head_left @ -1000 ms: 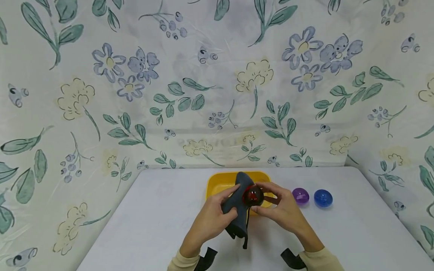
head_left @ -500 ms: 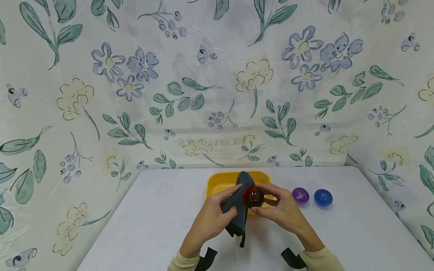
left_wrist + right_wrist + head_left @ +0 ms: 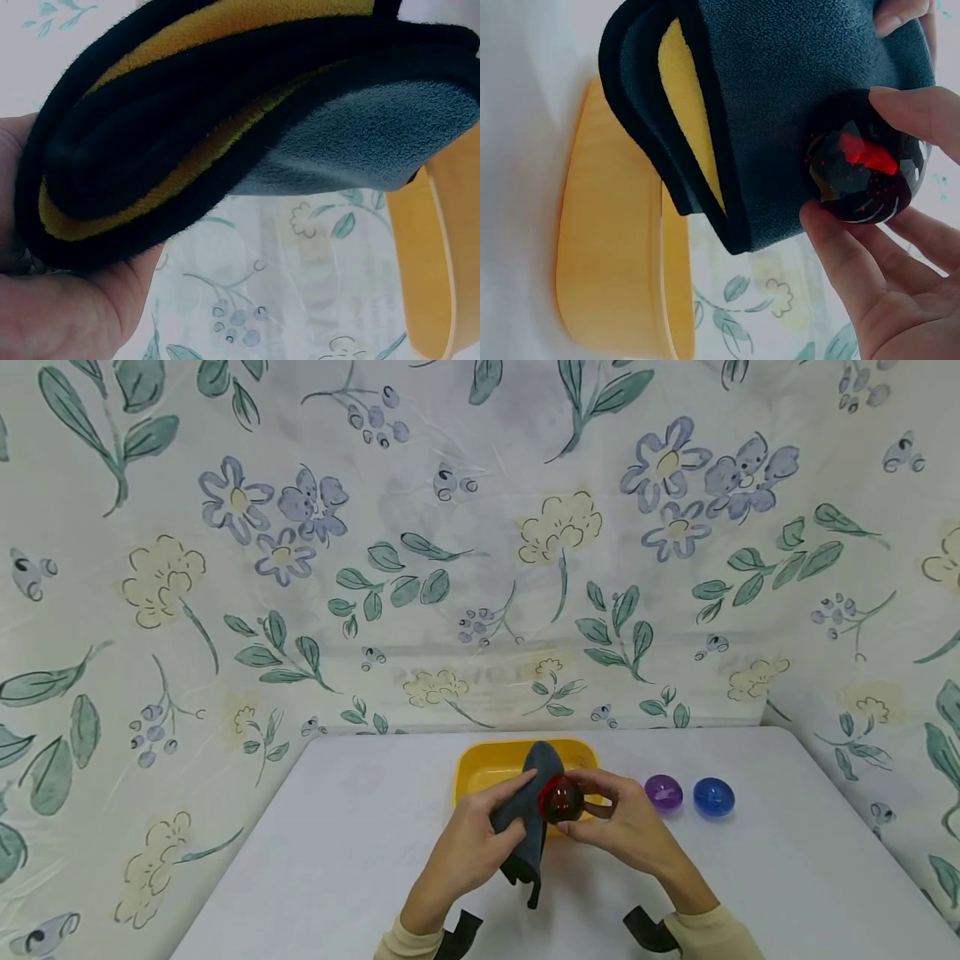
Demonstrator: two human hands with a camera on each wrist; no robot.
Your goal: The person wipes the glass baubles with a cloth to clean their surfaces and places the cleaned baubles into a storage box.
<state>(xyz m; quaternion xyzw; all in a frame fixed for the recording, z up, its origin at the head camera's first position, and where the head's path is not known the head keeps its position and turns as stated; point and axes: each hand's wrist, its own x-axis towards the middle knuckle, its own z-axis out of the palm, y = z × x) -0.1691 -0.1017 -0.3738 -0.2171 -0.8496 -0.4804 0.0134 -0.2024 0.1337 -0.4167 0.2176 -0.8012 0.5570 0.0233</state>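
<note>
A folded dark grey cloth [image 3: 534, 810] with black edging and a yellow inner side is gripped by my left hand [image 3: 474, 839]. In the left wrist view the folded cloth [image 3: 360, 135] shows its layered edge, and the palm lies behind the fold. My right hand [image 3: 626, 818] pinches a shiny dark red ball [image 3: 562, 800] between thumb and fingers. That ball [image 3: 862, 161] lies against the grey face of the cloth [image 3: 772, 105] in the right wrist view. Both hands are over the near side of a yellow tray [image 3: 480, 764].
To the right of the tray, a purple ball [image 3: 664, 794] and a blue ball [image 3: 714, 797] rest on the white table [image 3: 337, 843]. Flower-patterned sheeting [image 3: 420, 635] stands behind the table and along both sides.
The ball and the cloth have shifted slightly, and the cloth's lower end has swung a little to the left. Both hands keep their hold.
</note>
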